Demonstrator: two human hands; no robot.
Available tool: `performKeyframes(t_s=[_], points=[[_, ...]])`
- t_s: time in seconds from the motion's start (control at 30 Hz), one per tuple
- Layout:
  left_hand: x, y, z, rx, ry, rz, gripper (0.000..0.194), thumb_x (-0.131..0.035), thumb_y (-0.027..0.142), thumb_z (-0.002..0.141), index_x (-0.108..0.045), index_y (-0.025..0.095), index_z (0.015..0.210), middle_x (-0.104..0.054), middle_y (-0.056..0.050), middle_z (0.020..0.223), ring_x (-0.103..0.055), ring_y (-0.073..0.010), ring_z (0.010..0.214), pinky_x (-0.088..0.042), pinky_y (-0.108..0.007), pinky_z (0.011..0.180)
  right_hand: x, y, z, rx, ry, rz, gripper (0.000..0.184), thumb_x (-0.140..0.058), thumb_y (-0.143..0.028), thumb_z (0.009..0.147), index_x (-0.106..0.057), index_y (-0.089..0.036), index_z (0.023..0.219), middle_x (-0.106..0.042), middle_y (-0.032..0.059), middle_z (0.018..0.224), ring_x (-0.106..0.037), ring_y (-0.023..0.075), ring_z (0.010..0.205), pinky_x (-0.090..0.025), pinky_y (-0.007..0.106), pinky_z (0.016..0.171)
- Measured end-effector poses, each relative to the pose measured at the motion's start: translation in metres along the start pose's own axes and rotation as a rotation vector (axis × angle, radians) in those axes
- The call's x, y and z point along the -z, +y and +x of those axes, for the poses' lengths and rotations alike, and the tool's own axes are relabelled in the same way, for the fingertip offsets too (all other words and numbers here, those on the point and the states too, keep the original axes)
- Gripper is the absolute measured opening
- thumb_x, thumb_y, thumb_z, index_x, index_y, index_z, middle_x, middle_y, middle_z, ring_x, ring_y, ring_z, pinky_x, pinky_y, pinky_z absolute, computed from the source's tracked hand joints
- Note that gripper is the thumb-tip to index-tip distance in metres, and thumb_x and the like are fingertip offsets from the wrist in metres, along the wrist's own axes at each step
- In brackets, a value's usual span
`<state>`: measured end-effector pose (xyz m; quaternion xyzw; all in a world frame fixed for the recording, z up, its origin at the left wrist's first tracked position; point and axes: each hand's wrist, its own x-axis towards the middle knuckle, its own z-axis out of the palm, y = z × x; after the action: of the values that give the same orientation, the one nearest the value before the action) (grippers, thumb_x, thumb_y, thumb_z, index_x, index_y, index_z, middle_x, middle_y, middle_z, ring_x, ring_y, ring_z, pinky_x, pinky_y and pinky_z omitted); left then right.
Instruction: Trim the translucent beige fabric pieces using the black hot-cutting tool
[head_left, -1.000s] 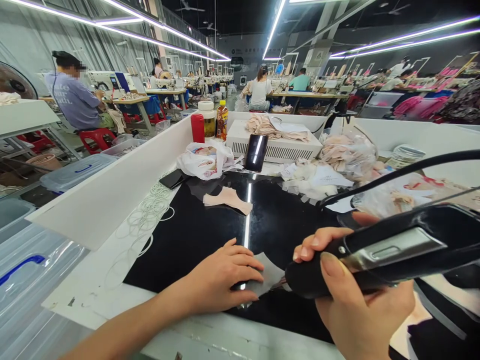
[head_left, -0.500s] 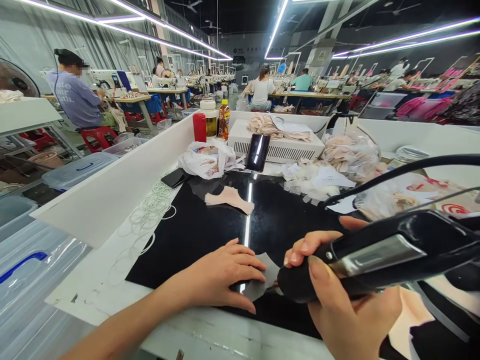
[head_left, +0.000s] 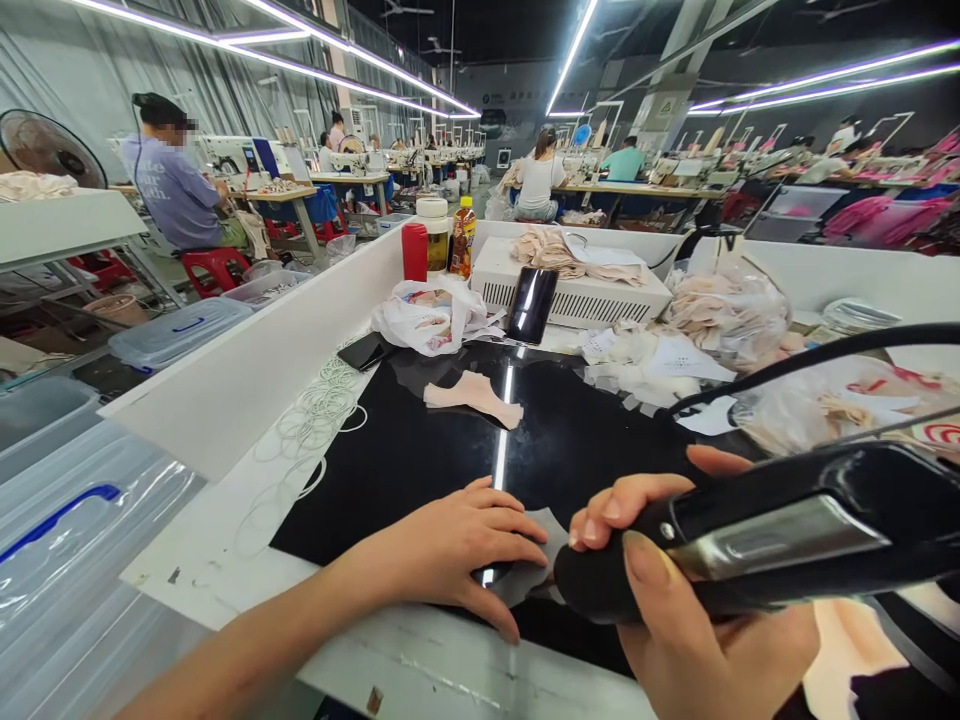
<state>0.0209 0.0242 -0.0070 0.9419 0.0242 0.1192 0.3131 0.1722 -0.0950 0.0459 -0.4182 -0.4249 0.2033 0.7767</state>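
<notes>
My left hand point(head_left: 469, 550) lies with spread fingers on the black work surface point(head_left: 405, 460). Its fingertips press on a thin pale grey sheet piece point(head_left: 553, 530), partly hidden under them. Wrapped round a thick black corded hand tool point(head_left: 795, 540) with a silver plate is my right hand point(head_left: 697, 630). The tool's blunt front end points left, close to the sheet piece; I cannot tell whether its tip touches it. Farther up the surface rests a beige cut fabric piece point(head_left: 472, 396). More beige fabric point(head_left: 855, 640) shows below the tool at the right.
White cord loops point(head_left: 319, 400) lie along the left panel point(head_left: 247, 360). A leaning phone point(head_left: 532, 305), a white plastic bag point(head_left: 429, 315), bottles and a vented white box point(head_left: 577, 300) stand behind. Bagged fabric point(head_left: 727, 310) and a black cable point(head_left: 817, 350) are at right.
The whole view has shifted slightly to the right. Both hands keep nearly the same place on the work surface, and the tool stays by the sheet piece.
</notes>
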Motion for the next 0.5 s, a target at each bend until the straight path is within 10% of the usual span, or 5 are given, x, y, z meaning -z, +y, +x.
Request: performKeyframes(t_s=[0.5], points=[[0.004, 0.005, 0.001, -0.025, 0.0, 0.022, 0.053, -0.089, 0.04, 0.081, -0.071, 0.02, 0.127, -0.069, -0.01, 0.138, -0.057, -0.0315, 0.136, -0.032, -0.047, 0.123, -0.004, -0.005, -0.006, -0.018, -0.034, 0.009, 0.046, -0.079, -0.025, 0.091, -0.057, -0.031, 0.13, -0.065, -0.0001, 0.083, -0.064, 0.0185, 0.066, -0.063, 0.04, 0.063]])
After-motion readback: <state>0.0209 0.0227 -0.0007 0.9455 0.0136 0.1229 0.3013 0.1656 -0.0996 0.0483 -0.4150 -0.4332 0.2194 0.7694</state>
